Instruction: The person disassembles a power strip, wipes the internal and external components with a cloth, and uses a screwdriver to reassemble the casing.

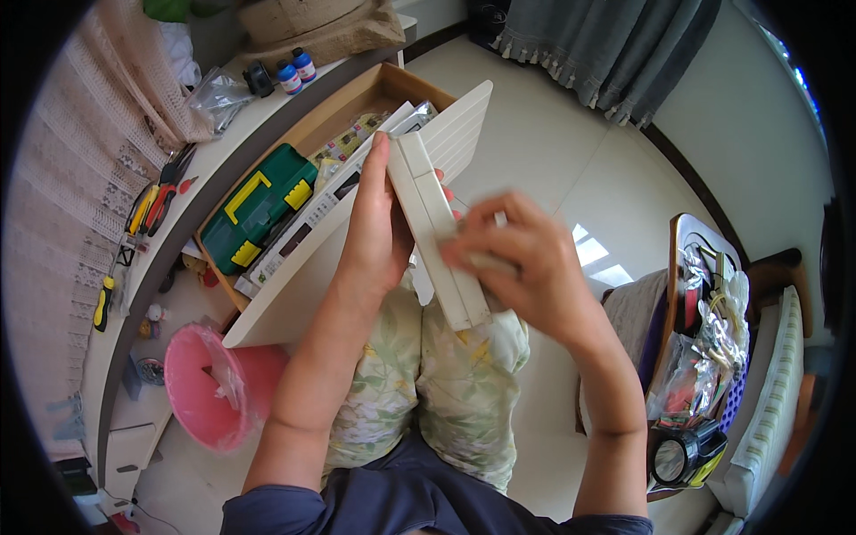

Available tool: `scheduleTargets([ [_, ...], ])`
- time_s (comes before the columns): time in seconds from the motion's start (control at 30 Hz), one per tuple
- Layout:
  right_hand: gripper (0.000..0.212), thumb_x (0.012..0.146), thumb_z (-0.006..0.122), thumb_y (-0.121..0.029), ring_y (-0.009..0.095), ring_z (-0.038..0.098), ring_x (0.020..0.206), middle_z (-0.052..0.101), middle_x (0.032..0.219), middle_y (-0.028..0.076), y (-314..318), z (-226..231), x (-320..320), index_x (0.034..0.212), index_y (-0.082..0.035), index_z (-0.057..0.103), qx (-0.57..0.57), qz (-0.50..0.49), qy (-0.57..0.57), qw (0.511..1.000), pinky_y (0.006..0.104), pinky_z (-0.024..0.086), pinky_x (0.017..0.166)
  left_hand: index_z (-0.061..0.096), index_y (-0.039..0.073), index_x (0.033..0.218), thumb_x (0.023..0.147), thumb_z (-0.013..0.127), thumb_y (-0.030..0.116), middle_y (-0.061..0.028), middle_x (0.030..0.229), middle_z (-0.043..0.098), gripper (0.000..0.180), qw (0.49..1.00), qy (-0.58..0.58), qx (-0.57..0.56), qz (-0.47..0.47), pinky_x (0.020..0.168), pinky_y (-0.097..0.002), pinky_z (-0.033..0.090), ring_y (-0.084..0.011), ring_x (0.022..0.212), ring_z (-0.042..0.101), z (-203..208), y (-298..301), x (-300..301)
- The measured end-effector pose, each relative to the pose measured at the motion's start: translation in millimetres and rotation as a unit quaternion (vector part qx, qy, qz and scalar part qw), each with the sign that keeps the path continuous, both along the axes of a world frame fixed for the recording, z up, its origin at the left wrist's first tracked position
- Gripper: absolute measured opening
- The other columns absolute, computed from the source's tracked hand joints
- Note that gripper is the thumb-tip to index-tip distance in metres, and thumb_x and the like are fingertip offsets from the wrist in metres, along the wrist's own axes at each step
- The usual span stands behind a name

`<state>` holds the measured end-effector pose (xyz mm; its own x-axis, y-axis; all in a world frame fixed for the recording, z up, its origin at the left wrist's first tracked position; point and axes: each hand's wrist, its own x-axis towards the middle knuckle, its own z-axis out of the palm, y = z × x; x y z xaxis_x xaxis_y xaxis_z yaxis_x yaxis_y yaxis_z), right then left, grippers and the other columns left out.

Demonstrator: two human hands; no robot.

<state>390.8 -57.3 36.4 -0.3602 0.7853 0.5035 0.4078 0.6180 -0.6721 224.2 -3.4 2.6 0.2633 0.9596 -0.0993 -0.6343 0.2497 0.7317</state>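
Observation:
A long, off-white, box-shaped plastic piece (426, 218) with a seam along its narrow side stands tilted above my lap. My left hand (376, 218) is closed round it from the left, thumb near its upper end and fingertips showing on the far side. Against its right side, toward the lower half, is my right hand (530, 254), fingers curled and smeared by motion. Something pale shows between those fingers, too blurred to name. The face of the piece turned away from me is hidden.
An open drawer (437, 89) at the left holds a green toolbox (259, 209). Below it stands a pink bin (209, 383). Pliers (159, 209) and a screwdriver (104, 303) lie on the cabinet top. At right, a tray of bagged parts holds a flashlight (682, 455).

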Motion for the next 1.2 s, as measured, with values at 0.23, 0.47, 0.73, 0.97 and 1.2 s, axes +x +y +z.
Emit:
scheduleTargets([
  [0.23,0.012,0.073,0.07,-0.003,0.028,0.059,0.083,0.06,0.086,0.01,17,5,-1,0.084,-0.004,0.069,0.114,-0.002,0.0,0.994,0.0378,0.049,0.074,0.052,0.009,0.119,0.098,0.033,0.054,-0.0069,0.107,0.061,0.054,0.998,0.05,0.015,0.046,0.086,-0.0322,0.049,-0.0165,0.097,0.06,10,-5,22],
  [0.47,0.014,0.072,0.068,0.0,0.029,0.059,0.084,0.062,0.089,0.012,45,9,-20,0.086,-0.003,0.069,0.186,-0.035,0.019,0.982,0.0372,0.05,0.073,0.048,0.01,0.127,0.097,0.03,0.057,-0.0053,0.12,0.056,0.059,0.999,0.014,0.041,0.026,0.095,-0.0304,0.043,-0.0144,0.113,0.053,23,-16,23],
  [0.73,0.025,0.072,0.064,0.006,0.029,0.06,0.087,0.062,0.088,0.012,3,12,-7,0.095,-0.002,0.066,0.127,-0.048,-0.005,0.991,0.0377,0.05,0.075,0.05,0.009,0.122,0.1,0.028,0.052,-0.0065,0.102,0.06,0.053,0.976,0.135,0.12,0.124,0.087,-0.0301,0.046,-0.0151,0.094,0.058,4,-7,23],
  [0.97,0.016,0.074,0.066,0.001,0.03,0.058,0.082,0.059,0.085,0.013,44,17,-31,0.09,-0.002,0.065,0.234,-0.158,0.039,0.959,0.0374,0.049,0.071,0.042,0.013,0.128,0.101,0.027,0.049,-0.0049,0.119,0.049,0.048,0.95,0.181,0.21,0.143,0.096,-0.03,0.039,-0.0126,0.112,0.047,2,-8,28],
  [1.2,0.017,0.072,0.066,0.003,0.031,0.056,0.079,0.057,0.084,0.013,19,7,-35,0.087,-0.003,0.063,0.203,-0.162,0.049,0.964,0.0383,0.048,0.068,0.042,0.01,0.126,0.102,0.022,0.047,-0.0069,0.119,0.046,0.048,0.925,0.235,0.238,0.177,0.098,-0.0289,0.036,-0.0145,0.11,0.046,3,-10,29],
])
